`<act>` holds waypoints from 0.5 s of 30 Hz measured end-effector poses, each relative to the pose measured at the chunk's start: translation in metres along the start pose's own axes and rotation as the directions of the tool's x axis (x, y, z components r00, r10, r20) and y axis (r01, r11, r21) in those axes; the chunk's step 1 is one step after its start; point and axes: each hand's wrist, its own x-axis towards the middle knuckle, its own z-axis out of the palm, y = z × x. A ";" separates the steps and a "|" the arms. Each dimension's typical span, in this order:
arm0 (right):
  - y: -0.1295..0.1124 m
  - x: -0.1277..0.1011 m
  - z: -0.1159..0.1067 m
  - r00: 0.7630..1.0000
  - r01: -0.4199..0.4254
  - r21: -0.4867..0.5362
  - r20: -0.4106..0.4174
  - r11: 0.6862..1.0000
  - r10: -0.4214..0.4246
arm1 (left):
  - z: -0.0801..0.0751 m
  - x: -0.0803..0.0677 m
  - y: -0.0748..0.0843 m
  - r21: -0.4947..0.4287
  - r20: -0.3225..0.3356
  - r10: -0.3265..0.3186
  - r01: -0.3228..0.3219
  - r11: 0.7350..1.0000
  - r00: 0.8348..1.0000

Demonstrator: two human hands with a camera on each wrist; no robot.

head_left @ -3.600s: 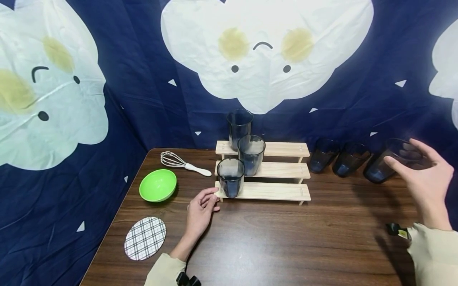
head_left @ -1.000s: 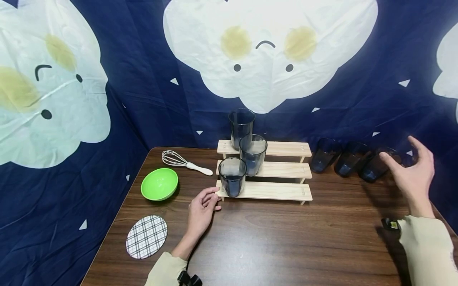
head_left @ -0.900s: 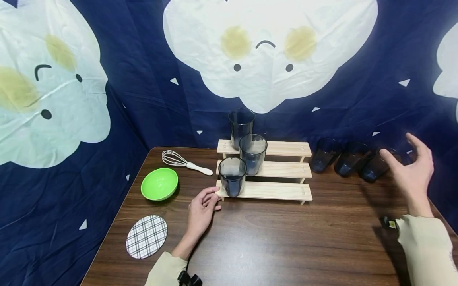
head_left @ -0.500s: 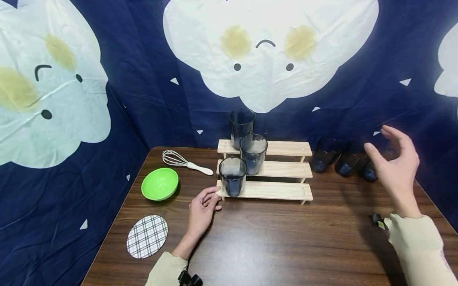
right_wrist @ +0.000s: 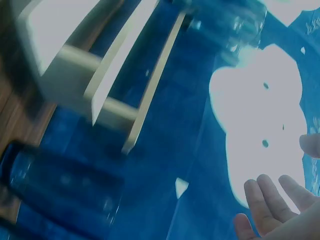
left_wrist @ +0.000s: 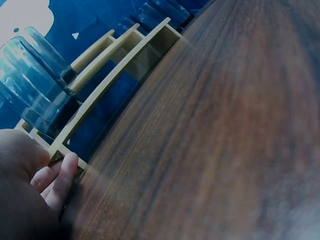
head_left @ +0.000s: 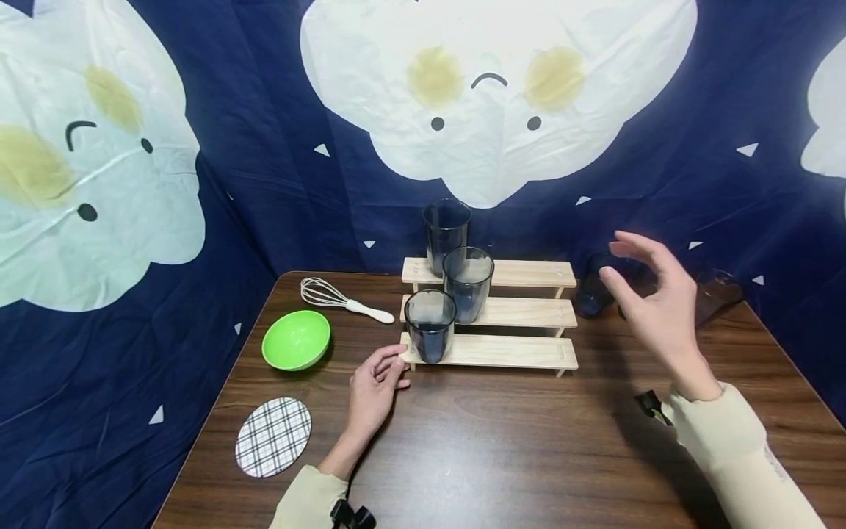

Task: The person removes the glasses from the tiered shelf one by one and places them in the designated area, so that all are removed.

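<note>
Bare fingers (head_left: 386,365) of the left hand (head_left: 371,393) loosely curled, tips touching the corner of the wooden rack (head_left: 502,353), gripping nothing. Right hand (head_left: 654,305) raised, fingers spread and empty, in front of dark cups (head_left: 590,294) standing on the table (head_left: 529,448) beside the rack. Three more cups (head_left: 429,327) on the rack's steps, one per step. Farther left: green bowl (head_left: 295,339), whisk (head_left: 340,300), checked coaster (head_left: 274,438).

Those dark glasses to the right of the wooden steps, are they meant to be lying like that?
They do look odd. The three smoky blue tumblers on the wooden three-step rack stand upright, one per step, but the tumblers by the backdrop, such as the rightmost one, lie tipped on their sides on the brown table. The open right hand hovers before them, holding nothing.
</note>
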 end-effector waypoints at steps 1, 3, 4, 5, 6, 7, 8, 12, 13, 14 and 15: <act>0.000 0.000 0.004 1.000 0.005 0.006 0.014 1.000 -0.005 | 0.000 0.000 0.000 0.000 -0.001 -0.001 0.001 1.000 1.000; 0.002 0.000 0.012 0.999 0.014 0.016 0.039 1.000 -0.015 | 0.000 0.000 0.001 0.001 -0.004 -0.001 0.001 1.000 1.000; 0.004 0.000 0.016 0.998 0.018 0.017 0.052 1.000 -0.018 | -0.001 0.000 0.001 0.002 -0.005 0.000 0.000 1.000 1.000; 0.006 0.000 0.020 0.997 0.021 0.019 0.067 1.000 -0.022 | -0.001 0.000 0.001 0.000 -0.005 0.001 -0.001 1.000 1.000; 0.007 -0.001 0.025 0.996 0.024 0.020 0.082 1.000 -0.025 | -0.001 0.000 0.001 -0.002 -0.006 0.001 -0.001 1.000 1.000; 0.007 -0.001 0.029 0.995 0.026 0.019 0.097 0.999 -0.027 | -0.001 0.000 0.001 -0.004 -0.007 0.002 -0.002 1.000 1.000; 0.007 -0.001 0.033 0.993 0.027 0.019 0.112 0.999 -0.029 | -0.001 0.000 0.001 -0.002 -0.007 0.003 -0.003 1.000 1.000; 0.000 -0.003 0.048 0.986 0.032 0.036 0.163 0.999 -0.038 | -0.001 0.000 0.000 -0.004 -0.006 0.000 0.000 1.000 1.000; -0.002 -0.003 0.052 0.985 0.030 0.040 0.172 0.999 -0.036 | 0.000 0.000 0.000 -0.003 -0.005 -0.001 0.001 1.000 1.000; -0.005 -0.004 0.055 0.983 0.026 0.047 0.180 0.999 -0.034 | 0.000 0.000 0.000 0.000 -0.004 -0.003 0.003 1.000 1.000; -0.007 -0.004 0.059 0.981 0.023 0.054 0.189 0.998 -0.033 | 0.000 0.000 0.001 -0.001 -0.005 -0.005 0.005 1.000 1.000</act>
